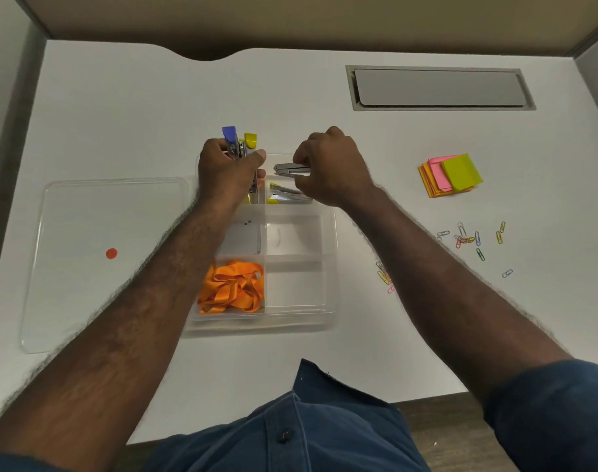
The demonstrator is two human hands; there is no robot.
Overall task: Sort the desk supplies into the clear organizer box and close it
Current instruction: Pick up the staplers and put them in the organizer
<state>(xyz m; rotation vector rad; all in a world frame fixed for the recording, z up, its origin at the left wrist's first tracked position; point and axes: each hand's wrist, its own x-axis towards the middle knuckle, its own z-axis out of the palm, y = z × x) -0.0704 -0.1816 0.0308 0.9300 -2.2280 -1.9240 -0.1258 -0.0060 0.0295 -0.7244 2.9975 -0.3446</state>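
Note:
A clear organizer box (330,267) with several compartments sits in the middle of the white desk. Orange ribbon (232,287) fills its near left compartment. My left hand (226,165) is closed around two small staplers (238,143), one blue-tipped and one yellow-tipped, held upright over the far left compartment. My right hand (328,161) grips a grey metal stapler (290,169) just above the far right compartment. A yellow-tipped stapler (284,194) lies in that compartment. The clear lid (86,267) with an orange dot lies flat to the left.
A stack of sticky notes (449,175) in orange, pink and green lies to the right. Several coloured paper clips (474,240) are scattered on the right, more (384,277) beside my right forearm. A grey cable hatch (439,88) is set into the desk's far right.

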